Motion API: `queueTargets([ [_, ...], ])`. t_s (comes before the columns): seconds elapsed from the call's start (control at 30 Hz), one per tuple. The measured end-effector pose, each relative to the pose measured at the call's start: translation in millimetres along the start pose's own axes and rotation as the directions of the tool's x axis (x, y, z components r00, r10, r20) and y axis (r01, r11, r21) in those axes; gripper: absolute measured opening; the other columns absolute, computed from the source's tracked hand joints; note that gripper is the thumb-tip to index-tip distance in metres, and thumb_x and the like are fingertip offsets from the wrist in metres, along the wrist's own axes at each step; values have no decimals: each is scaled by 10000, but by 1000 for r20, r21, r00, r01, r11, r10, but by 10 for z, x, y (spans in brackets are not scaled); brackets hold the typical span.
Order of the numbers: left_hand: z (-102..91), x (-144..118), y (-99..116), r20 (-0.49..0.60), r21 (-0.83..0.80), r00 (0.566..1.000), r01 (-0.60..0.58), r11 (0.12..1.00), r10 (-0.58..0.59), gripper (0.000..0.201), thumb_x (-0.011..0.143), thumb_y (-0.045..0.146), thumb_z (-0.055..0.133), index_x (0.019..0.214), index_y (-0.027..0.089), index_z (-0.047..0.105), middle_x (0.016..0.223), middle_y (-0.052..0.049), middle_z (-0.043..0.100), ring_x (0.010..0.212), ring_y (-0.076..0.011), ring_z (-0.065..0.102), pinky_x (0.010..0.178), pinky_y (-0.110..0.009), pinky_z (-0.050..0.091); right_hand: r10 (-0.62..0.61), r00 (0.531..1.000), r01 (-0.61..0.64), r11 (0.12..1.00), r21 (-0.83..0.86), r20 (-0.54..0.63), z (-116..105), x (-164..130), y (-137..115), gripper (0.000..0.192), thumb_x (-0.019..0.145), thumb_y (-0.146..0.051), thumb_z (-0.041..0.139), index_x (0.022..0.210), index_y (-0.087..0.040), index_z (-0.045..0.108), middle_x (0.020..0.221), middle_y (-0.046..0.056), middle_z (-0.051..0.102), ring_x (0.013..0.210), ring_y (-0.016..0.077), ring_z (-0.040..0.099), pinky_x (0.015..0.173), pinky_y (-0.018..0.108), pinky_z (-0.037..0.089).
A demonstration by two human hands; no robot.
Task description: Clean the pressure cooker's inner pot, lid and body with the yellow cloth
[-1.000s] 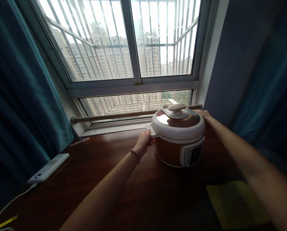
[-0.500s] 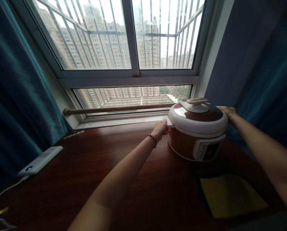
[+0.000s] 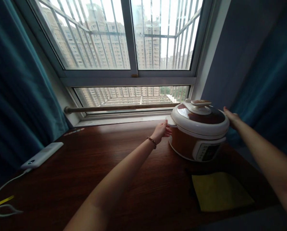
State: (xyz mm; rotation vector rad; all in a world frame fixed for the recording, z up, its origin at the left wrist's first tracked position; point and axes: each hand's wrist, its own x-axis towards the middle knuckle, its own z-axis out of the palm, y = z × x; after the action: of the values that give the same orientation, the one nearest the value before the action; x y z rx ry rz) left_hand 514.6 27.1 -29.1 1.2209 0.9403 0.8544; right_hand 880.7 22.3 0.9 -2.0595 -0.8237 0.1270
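Flanking the pressure cooker (image 3: 199, 130) at the table's (image 3: 124, 166) far right by the window, I hold my left hand (image 3: 160, 131) and right hand (image 3: 232, 117) loosened beside its side handles, level, palms inward.

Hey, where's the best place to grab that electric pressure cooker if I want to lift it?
Probably by the two side handles under the lid rim of the pressure cooker. One white tab juts out toward the left hand; the opposite one is hidden, by the right hand. Come in level from both sides. The top lid handle holds only the lid.
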Motion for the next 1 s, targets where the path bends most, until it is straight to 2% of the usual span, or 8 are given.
queueTargets([
  [0.13, -335, -487, -199, 17, 159, 998, -61, 985, 59, 392, 818, 534, 368, 837, 156, 469, 625, -43, 616, 487, -129, 578, 448, -214, 408, 79, 985, -105, 979, 175, 154, -210, -196, 268, 835, 849, -501, 19, 1127, 178, 418, 896, 313, 573, 570, 116, 586, 527, 269, 390],
  [0.2, -599, -787, -397, 6, 311, 986, -158, 937, 165, 353, 817, 502, 396, 828, 158, 479, 647, -41, 616, 519, -131, 579, 457, -210, 396, 92, 986, -125, 962, 241, 140, -321, -503, 566, 745, 869, -480, 90, 1216, 128, 343, 1024, 333, 532, 660, 144, 609, 567, 273, 415],
  [0.27, -894, -1070, -645, 0, 501, 945, -283, 818, 327, 304, 830, 451, 407, 802, 163, 501, 660, -27, 605, 547, -117, 562, 506, -211, 392, 43, 995, -66, 955, 288, 88, -378, -990, 950, 604, 858, -461, 292, 1198, 19, 431, 1099, 278, 534, 811, 197, 609, 650, 293, 435],
  [0.33, -1176, -1301, -919, -15, 724, 902, -288, 627, 432, 303, 853, 410, 382, 713, 170, 503, 559, 7, 543, 490, -98, 501, 510, -208, 348, -99, 994, 93, 987, 132, 37, -338, -1608, 1344, 513, 804, -483, 411, 1096, -82, 541, 1070, 199, 579, 932, 252, 574, 758, 348, 430],
  [0.43, -1492, -1513, -1308, -17, 906, 854, -207, 368, 521, 286, 873, 356, 358, 716, 177, 518, 510, 20, 496, 456, -96, 458, 495, -217, 280, -402, 910, 415, 890, -189, 107, -106, -2544, 1763, 641, 747, -597, 409, 1084, -70, 550, 1104, 225, 550, 1039, 343, 504, 856, 462, 383],
  [0.57, -1675, -1610, -1637, 63, 971, 805, -185, 149, 590, 326, 873, 322, 371, 601, 173, 472, 488, 13, 482, 441, -91, 447, 497, -235, 237, -487, 867, 456, 694, -556, 103, 229, -3258, 1883, 781, 790, -632, 200, 1154, -21, 521, 1238, 288, 422, 1128, 473, 355, 825, 610, 309],
  [0.8, -1832, -1691, -1693, -129, 942, 741, -115, 315, 659, 328, 858, 315, 394, 565, 171, 425, 462, 42, 387, 417, -66, 369, 492, -211, 234, -583, 770, 603, 536, -591, 257, 276, -3174, 1889, 841, 808, -618, 73, 1176, -7, 519, 1275, 281, 390, 1149, 474, 328, 828, 630, 294],
  [1.0, -1930, -1715, -1672, -218, 897, 722, -116, 426, 656, 371, 844, 319, 398, 508, 164, 373, 456, 46, 313, 426, -65, 315, 489, -217, 216, -563, 815, 549, 674, -495, 139, 328, -3332, 1689, 778, 807, -620, 196, 1179, -12, 508, 1301, 266, 365, 1220, 479, 221, 884, 665, 233],
])
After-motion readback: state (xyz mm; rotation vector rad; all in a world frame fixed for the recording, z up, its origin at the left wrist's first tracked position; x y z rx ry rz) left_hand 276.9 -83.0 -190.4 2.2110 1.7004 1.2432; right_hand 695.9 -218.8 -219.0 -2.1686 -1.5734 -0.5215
